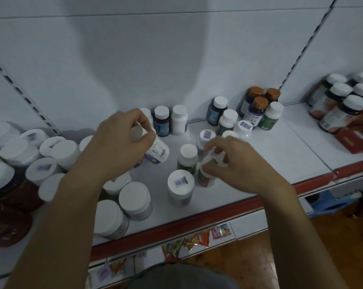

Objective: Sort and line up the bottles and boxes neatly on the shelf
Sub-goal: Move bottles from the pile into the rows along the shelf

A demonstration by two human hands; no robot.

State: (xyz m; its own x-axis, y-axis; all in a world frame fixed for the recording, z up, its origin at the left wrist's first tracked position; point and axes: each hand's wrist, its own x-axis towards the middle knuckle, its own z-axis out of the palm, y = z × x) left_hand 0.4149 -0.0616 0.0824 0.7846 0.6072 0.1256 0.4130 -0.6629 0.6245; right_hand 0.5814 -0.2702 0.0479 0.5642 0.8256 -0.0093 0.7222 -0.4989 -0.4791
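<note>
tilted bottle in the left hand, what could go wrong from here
1. The left hand holds the tilted bottle only near its cap; it could slip and knock the dark bottle behind.
2. The right hand grips a small bottle close beside the green-label bottle; moving it may topple that neighbour.
3. The front jar stands near the shelf's red edge; a nudge might push it off.
</note>
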